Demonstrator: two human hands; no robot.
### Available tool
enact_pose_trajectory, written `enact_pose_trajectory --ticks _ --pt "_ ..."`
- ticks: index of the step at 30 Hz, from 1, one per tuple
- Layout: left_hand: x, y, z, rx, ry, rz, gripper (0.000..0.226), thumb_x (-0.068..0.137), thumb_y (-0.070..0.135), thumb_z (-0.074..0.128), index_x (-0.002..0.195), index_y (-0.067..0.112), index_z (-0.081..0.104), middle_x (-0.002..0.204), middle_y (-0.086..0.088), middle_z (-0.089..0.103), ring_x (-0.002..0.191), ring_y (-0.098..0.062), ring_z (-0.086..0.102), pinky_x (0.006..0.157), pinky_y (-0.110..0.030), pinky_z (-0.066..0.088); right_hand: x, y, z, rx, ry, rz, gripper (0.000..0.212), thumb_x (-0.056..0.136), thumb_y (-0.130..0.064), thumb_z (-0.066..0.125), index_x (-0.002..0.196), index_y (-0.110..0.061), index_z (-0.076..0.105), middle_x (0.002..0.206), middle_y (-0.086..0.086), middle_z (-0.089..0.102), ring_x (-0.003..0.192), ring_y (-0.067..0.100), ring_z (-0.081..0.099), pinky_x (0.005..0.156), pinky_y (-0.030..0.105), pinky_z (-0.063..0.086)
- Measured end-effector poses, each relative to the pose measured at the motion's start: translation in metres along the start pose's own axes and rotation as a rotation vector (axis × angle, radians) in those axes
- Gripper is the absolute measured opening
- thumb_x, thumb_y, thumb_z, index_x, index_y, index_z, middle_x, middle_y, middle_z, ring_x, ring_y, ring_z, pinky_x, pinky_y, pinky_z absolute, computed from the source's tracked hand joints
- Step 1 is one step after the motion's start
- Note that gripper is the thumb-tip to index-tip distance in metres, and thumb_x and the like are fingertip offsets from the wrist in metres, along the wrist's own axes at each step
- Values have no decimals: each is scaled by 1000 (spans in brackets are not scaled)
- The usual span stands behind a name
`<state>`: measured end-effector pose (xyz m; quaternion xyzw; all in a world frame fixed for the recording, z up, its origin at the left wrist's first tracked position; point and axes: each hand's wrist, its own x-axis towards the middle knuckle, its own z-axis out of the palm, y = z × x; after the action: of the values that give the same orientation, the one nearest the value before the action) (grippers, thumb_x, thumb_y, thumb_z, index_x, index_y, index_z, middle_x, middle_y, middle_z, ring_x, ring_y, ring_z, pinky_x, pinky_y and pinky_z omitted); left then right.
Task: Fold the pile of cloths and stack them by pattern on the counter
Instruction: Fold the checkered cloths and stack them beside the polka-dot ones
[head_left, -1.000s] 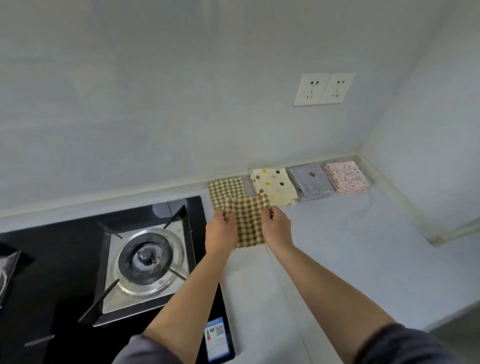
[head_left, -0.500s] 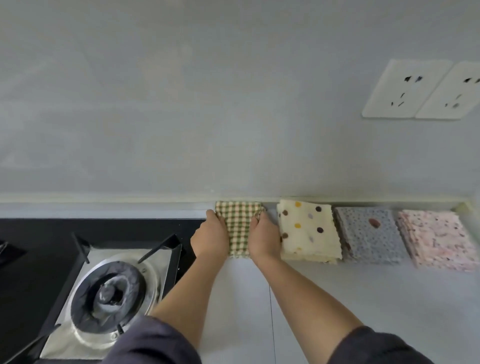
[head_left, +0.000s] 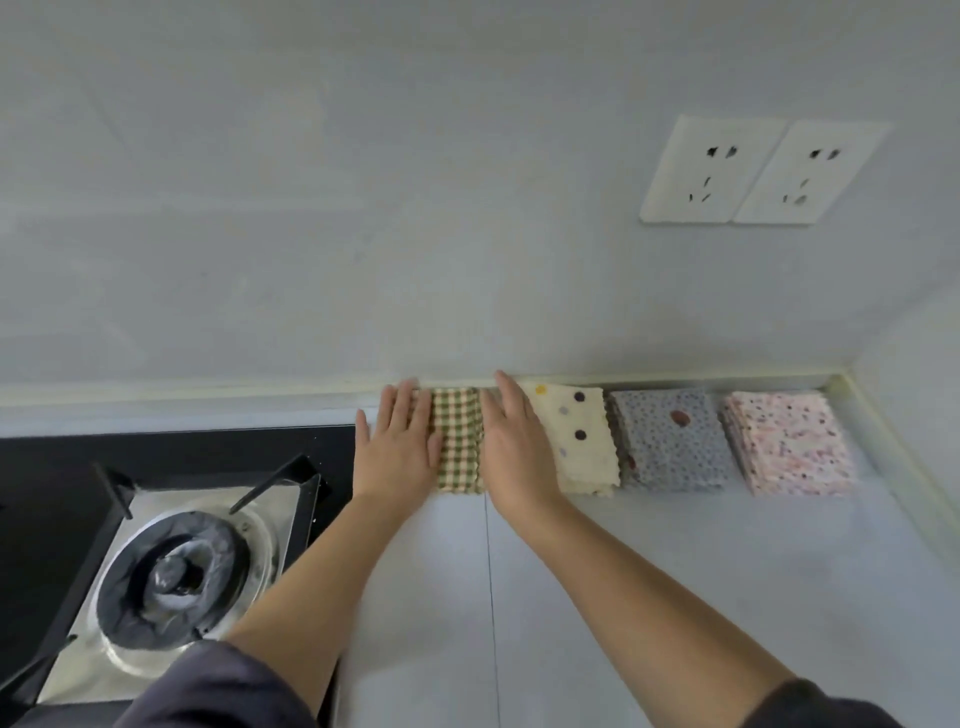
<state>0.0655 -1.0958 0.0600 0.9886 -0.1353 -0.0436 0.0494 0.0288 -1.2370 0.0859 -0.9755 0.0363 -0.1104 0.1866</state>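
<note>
Green-and-cream checked folded cloth (head_left: 457, 441) is seen at the back of the pale grey table (head_left: 675, 571), against the wall, pressed between the left hand (head_left: 397, 447) and the right hand (head_left: 511, 452). Their fingers (head_left: 402, 410) are held straight and flat, with nothing gripped. Under uneven pressure its top layer could be skewed, and the cream dotted folded stack (head_left: 582, 447) just beside the right hand could be nudged out of line.

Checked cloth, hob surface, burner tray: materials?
Checked cloth: woven fabric, matte, likely cotton; check pattern, soft layered edge.
Hob surface: glossy black, probably glass; faint reflections.
Burner tray: brushed metal, likely stainless; dull silver sheen.
</note>
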Motion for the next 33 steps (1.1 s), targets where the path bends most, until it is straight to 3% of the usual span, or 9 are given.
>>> enact_pose_trajectory --ticks 2,5,10,14,21,30,33 --pt "-3 10 -8 -23 -16 8 58 101 45 13 154 23 0 162 -3 -6 148 -23 -10 118 -52 2 -7 32 -30 -18 -61 29 50 93 5 45 142 -1 38 159 14 17 146 27 20 114 32 26" --pt "-7 25 -14 -82 -37 -21 60 100 49 13 154 24 0 162 -3 -4 148 -25 -8 117 -56 4 -15 91 -65 -93 -46 174 46 96 -8 43 142 -6 39 158 11 20 145 28 20 114 38 26" --pt "-9 41 -11 -113 -52 -119 62 98 55 17 152 30 3 161 0 -5 148 -24 -8 113 -66 6 -33 181 -93 -264 -181 375 48 101 -27 37 147 -18 32 160 7 17 147 28 11 116 54 18" --pt "-6 50 0 -144 -103 -207 66 94 63 17 152 36 1 161 3 -11 148 -24 -11 111 -68 3 -32 228 -104 -262 -265 491 52 102 -34 26 153 -26 17 162 2 3 149 31 -3 111 69 10" --pt "4 68 4 -273 -97 -264 65 94 63 24 152 39 7 162 2 -5 148 -22 -10 112 -65 3 -25 271 -107 -71 -325 767 55 99 -56 17 151 -42 6 163 -5 -6 147 34 -10 107 73 3" --pt "15 123 14 -226 -149 -263 76 88 74 22 152 39 -1 161 -2 -9 148 -26 -9 110 -67 3 -13 235 -74 -57 -360 626 65 97 -59 15 154 -30 4 163 0 -6 147 37 -7 108 71 5" --pt "12 121 9 -169 -49 -267 77 88 73 20 153 35 1 161 -5 -9 148 -28 -10 110 -68 0 -17 238 -79 -95 -281 611 69 96 -62 18 154 -29 -2 162 4 -9 147 37 -9 108 73 7"
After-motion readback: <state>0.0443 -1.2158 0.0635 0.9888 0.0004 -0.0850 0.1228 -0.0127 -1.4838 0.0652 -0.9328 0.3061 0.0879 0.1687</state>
